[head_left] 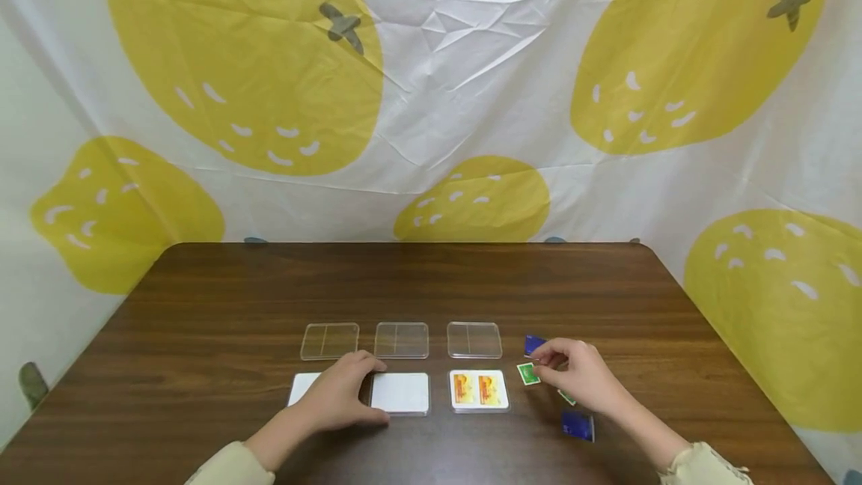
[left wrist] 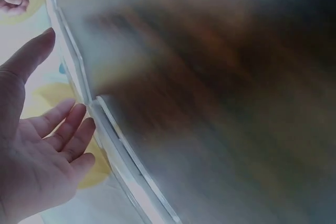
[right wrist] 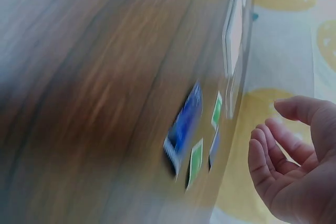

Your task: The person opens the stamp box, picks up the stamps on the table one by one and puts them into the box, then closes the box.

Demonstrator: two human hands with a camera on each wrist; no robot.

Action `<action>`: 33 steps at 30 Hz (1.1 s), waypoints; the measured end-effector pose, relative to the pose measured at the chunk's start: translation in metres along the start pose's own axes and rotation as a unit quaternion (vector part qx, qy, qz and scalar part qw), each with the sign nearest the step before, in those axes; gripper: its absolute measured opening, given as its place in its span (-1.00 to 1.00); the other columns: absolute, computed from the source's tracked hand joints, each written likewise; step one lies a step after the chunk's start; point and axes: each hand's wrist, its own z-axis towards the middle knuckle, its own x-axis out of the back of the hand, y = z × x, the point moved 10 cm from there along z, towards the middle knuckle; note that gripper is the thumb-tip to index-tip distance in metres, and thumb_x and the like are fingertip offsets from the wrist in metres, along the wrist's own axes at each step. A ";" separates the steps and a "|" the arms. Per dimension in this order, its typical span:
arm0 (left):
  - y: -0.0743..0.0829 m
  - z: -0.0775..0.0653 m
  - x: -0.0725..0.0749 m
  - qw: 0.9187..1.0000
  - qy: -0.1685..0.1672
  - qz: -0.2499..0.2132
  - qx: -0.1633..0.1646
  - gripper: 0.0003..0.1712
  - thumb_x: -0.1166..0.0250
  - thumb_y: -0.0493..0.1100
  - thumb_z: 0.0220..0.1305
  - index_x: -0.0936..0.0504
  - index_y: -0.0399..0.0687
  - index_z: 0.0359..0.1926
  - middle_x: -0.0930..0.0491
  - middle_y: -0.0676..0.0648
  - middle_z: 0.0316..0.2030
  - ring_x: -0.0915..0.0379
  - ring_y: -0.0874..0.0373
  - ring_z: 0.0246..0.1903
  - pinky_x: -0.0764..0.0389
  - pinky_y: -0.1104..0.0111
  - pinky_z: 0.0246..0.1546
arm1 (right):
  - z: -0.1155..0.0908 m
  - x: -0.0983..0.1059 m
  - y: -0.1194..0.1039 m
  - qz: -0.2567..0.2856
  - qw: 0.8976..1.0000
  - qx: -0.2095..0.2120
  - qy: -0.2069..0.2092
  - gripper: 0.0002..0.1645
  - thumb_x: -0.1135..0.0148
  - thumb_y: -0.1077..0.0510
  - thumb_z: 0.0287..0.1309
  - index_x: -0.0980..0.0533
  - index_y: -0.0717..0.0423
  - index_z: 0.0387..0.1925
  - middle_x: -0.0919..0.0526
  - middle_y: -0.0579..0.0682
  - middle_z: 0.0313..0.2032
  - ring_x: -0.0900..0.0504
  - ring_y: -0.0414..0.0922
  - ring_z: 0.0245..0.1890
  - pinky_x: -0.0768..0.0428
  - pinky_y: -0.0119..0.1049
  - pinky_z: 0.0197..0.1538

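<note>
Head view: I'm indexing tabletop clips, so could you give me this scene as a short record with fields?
Left hand: beside the middle front card, partly hiding the left one
Right hand: at the small green cards, no grip visible
Back row: three clear plastic cases
Front row: two plain white cards, one card with two orange-yellow pictures
Far right: two green cards, two blue packets
Surface: brown wood-grain table
Backdrop: white lemon-print cloth

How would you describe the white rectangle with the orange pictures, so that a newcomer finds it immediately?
On the dark brown wood-grain table, find the nearer row of three flat rectangles. Its rightmost is the white rounded rectangle, just below a clear plastic one in the head view. Two orange-yellow pictures mark it, whereas the plain white rectangle beside it shows none.
</note>
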 end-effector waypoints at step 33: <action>-0.001 -0.006 0.005 0.998 0.015 0.053 0.007 -0.29 -0.49 0.08 -0.30 -0.54 -0.25 -0.11 -0.49 -0.02 -0.20 -0.39 0.08 -0.20 -0.50 0.19 -0.22 | -0.030 0.016 0.049 -0.133 0.983 -0.123 0.033 -0.85 -0.41 0.27 -0.26 -0.58 0.18 -0.54 -0.59 -0.11 -0.57 -0.51 -0.24 -0.56 -0.44 -0.38 -0.48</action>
